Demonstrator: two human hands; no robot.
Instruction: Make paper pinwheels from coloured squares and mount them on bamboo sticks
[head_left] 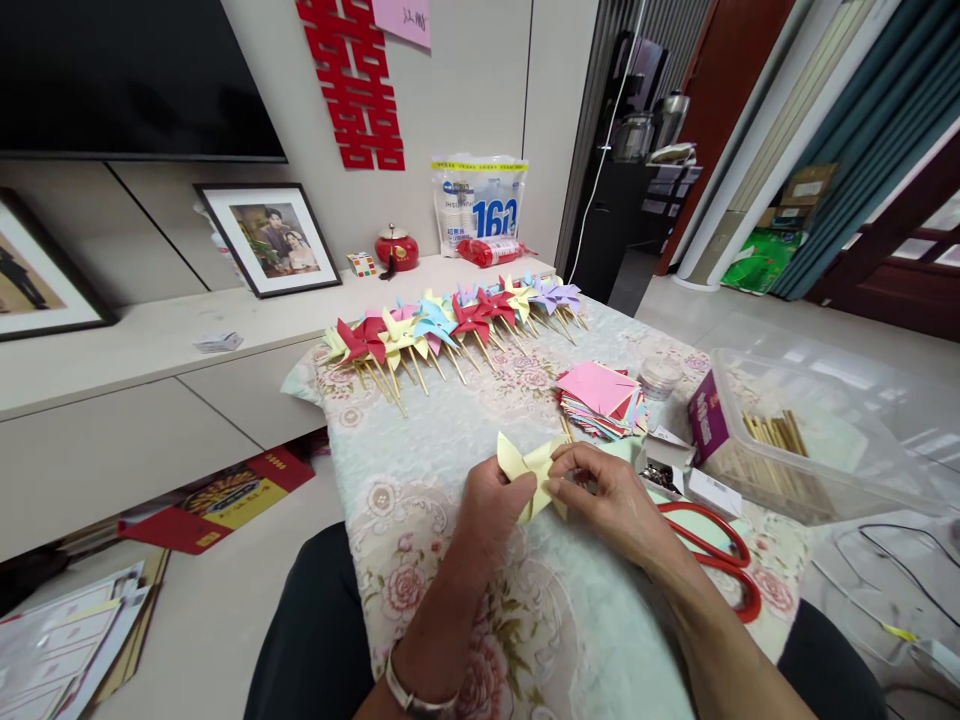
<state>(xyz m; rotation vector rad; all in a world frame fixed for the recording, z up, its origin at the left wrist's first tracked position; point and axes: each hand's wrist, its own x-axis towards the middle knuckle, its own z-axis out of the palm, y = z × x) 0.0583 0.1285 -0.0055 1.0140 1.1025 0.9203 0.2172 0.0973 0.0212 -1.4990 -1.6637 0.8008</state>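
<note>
A pale yellow paper pinwheel point(537, 462), its corners folded inward, is between my hands over the floral tablecloth point(450, 430). My left hand point(487, 510) grips it from the left, thumb pressed on the paper. From the right, my right hand point(611, 490) pinches its edge; whether a small part sits between those fingertips is hidden. Just beyond lies a stack of coloured paper squares point(600, 400), pink on top. A small open box of metal fasteners point(661, 478) is near my right wrist. Red-handled scissors point(720, 560) lie partly under my right forearm.
Finished pinwheels point(435, 325) on sticks lie in a row across the table's far side. At the right stands a clear plastic bin point(795, 475) with wooden sticks. A round clear container point(660, 377) sits behind the paper stack. A cabinet point(165, 345) borders the table's far left.
</note>
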